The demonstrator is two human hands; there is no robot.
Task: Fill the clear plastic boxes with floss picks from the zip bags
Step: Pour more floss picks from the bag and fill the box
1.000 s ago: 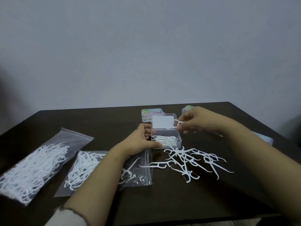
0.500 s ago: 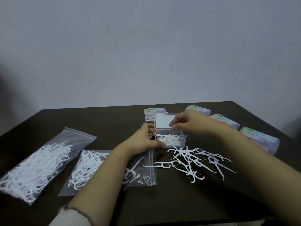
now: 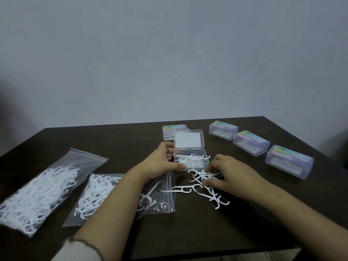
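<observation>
An open clear plastic box [image 3: 204,162] sits mid-table with its lid [image 3: 188,139] raised behind it and several white floss picks inside. My left hand [image 3: 160,162] grips the box's left side, thumb along its front. Just in front of the box lies a loose pile of floss picks [image 3: 205,187]. My right hand [image 3: 228,174] rests on that pile, fingers curled onto the picks. A full zip bag [image 3: 40,193] lies at the far left. A second, partly emptied zip bag [image 3: 98,193] lies under my left forearm.
Three shut clear boxes with coloured labels stand in a row at the right: [image 3: 223,129], [image 3: 251,143], [image 3: 290,162]. Another labelled box [image 3: 174,129] sits behind the open lid. The dark table [image 3: 188,232] ends at a wall behind.
My right hand has come down from the open box's lid area to the loose pile in front of it. The left hand stays on the box.
</observation>
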